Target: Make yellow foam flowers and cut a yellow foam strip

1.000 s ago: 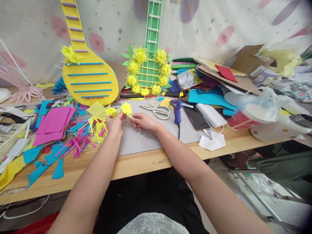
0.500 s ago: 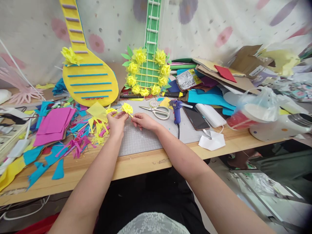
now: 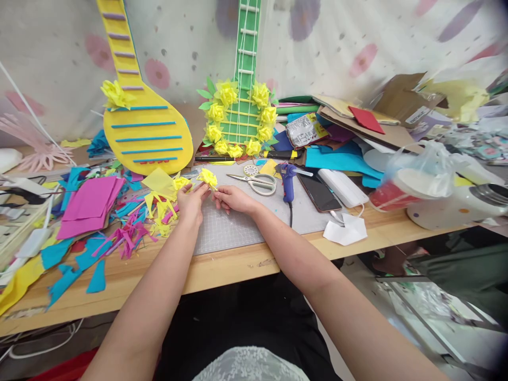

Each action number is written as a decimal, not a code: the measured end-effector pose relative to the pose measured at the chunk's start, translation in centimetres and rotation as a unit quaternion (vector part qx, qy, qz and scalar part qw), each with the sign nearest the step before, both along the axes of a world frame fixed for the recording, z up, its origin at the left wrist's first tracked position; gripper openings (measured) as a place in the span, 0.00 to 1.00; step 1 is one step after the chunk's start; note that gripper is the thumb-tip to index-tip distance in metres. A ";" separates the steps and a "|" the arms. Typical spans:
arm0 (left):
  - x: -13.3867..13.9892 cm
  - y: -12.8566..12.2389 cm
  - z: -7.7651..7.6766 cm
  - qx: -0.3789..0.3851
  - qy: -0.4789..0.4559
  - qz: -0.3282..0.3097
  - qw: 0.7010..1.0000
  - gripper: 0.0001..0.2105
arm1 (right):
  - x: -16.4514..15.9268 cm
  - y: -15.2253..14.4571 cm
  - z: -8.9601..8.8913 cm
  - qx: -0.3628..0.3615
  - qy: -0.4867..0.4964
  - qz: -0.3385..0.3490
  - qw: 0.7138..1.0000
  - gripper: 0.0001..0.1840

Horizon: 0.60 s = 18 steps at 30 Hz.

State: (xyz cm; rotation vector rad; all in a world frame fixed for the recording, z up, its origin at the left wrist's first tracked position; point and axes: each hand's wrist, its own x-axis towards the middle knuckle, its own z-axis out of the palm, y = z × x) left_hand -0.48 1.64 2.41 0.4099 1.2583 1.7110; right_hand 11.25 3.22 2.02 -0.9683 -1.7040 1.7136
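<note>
Pinching yellow flower between hands

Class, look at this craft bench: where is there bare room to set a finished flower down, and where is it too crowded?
Free: the grey cutting mat below the left hand and right hand, and the bare wooden table edge in front of it. Crowded: scraps to the left; scissors, glue gun and phone to the right.

Both hands meet fingertip to fingertip, arms outstretched.
</note>
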 end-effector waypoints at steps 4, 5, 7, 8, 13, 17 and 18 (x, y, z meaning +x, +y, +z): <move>-0.1 0.0 0.1 -0.008 -0.006 -0.005 1.000 0.22 | 0.2 0.0 0.0 0.002 -0.005 0.013 1.000 0.13; 0.0 0.0 0.2 -0.011 -0.008 -0.002 1.000 0.22 | 0.3 0.0 0.0 -0.001 -0.002 0.019 1.000 0.13; 0.1 0.0 0.5 -0.022 -0.007 0.010 1.000 0.22 | 0.3 -0.1 0.1 -0.009 0.013 0.031 0.999 0.12; 0.2 -0.1 0.7 -0.028 -0.005 0.018 0.999 0.21 | 0.3 -0.1 0.1 -0.012 0.020 0.033 0.999 0.12; 0.3 -0.2 0.9 -0.005 -0.013 0.010 1.000 0.23 | 0.2 -0.1 0.0 -0.012 0.026 0.016 0.999 0.12; 0.1 -0.3 0.8 0.010 -0.010 -0.001 1.000 0.19 | 0.4 0.1 -0.1 -0.012 0.031 0.014 0.999 0.11; 0.1 -0.3 0.7 0.011 -0.008 0.002 1.000 0.19 | 0.5 0.2 -0.1 -0.013 0.033 0.015 0.999 0.10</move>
